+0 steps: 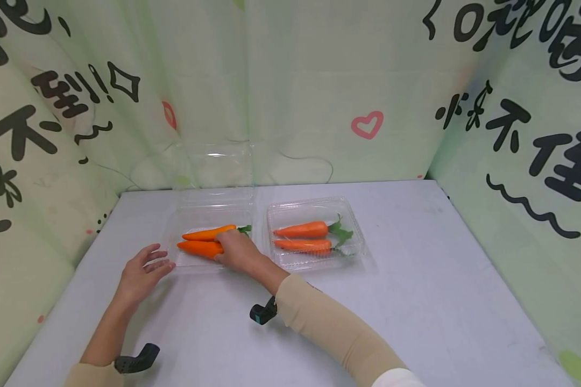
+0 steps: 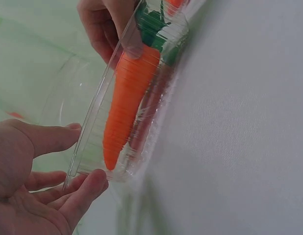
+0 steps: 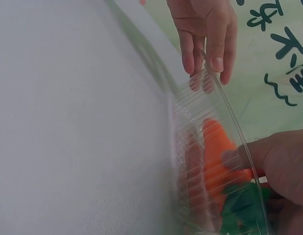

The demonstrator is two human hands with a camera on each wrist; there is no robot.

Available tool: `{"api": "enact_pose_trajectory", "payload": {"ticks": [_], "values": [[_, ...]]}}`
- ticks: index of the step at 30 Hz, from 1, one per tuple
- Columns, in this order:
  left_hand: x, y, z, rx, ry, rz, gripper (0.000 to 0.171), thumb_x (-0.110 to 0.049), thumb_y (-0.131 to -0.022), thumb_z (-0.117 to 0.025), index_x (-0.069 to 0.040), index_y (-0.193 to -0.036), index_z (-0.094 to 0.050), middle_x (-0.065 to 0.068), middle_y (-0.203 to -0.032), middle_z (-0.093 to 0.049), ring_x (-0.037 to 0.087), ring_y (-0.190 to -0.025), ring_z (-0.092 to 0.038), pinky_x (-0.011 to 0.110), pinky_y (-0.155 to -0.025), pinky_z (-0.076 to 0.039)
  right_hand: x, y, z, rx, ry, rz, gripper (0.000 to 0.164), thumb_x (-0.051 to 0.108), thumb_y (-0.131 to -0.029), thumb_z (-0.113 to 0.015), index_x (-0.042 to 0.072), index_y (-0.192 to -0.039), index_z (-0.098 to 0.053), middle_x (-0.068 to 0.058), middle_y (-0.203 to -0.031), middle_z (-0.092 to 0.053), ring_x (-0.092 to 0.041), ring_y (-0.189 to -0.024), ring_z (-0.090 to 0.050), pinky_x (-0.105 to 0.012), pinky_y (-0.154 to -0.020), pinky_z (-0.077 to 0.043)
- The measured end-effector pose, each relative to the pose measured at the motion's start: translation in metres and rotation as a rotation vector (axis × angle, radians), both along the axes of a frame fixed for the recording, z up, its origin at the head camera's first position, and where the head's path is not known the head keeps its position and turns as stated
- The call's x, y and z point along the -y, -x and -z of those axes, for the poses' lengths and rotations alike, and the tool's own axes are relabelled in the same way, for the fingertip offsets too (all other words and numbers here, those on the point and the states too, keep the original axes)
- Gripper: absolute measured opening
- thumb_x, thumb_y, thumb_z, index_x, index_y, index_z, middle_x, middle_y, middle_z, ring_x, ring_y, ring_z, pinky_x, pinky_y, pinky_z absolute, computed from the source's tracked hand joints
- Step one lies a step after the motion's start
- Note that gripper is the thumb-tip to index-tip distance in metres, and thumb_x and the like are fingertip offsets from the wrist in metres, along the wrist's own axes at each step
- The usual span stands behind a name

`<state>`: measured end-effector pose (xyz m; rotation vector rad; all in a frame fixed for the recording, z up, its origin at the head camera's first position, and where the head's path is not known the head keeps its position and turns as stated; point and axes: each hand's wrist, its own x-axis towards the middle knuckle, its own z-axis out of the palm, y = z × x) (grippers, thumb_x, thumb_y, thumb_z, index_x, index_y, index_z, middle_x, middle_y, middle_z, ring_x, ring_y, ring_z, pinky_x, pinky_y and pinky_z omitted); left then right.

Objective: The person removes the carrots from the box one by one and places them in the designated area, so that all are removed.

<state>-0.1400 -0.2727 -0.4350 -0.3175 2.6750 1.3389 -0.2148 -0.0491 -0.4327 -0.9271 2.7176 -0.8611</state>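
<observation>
Fingers and thumb of the bare right hand (image 1: 239,251), left of centre in the head view, pinch the front orange carrot (image 1: 197,248), which lies in an open clear plastic box (image 1: 208,216) beside the rear orange carrot (image 1: 204,235). The left hand (image 1: 144,275), its fingers loosely spread, is at the box's left side; a second clear plastic box (image 1: 283,262), right of it, contains two orange carrots with green tops (image 1: 304,230), all on a white table (image 1: 416,301). In the left wrist view, the left hand, lower left, is parted around the box corner, thumb by the rim and fingertips by the outer wall; how firmly they hold, I cannot tell. In the right wrist view, the right thumb, lower right, presses the carrot, while the left hand's fingers extend to the box corner at top.
</observation>
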Motion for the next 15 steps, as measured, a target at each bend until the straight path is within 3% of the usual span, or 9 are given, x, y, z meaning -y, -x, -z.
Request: {"api": "enact_pose_trajectory", "payload": {"ticks": [10, 15], "values": [[-0.0007, -0.0008, -0.0017, -0.008, 0.003, 0.005, 0.076, -0.031, -0.095, -0.061, -0.005, -0.153, -0.019, 0.023, -0.147, -0.043, 0.037, -0.131, -0.049, 0.045, -0.103, -0.044, -0.0039, -0.0002, -0.0028, 0.005, 0.029, -0.002, 0.043, 0.020, -0.091, -0.068, 0.023, -0.133, -0.060, 0.006, -0.123, -0.068, -0.012, -0.103, -0.064, -0.012, -0.072, -0.049], [-0.0002, -0.0013, -0.0018, -0.008, 0.001, 0.007, 0.077, -0.032, -0.095, -0.061, -0.005, -0.153, -0.019, 0.023, -0.147, -0.043, 0.037, -0.132, -0.049, 0.045, -0.103, -0.044, -0.0048, -0.0002, -0.0071, 0.023, 0.004, 0.028, 0.033, 0.021, -0.091, -0.068, 0.016, -0.124, -0.066, 0.005, -0.112, -0.068, -0.010, -0.098, -0.060, -0.014, -0.079, -0.049]]}}
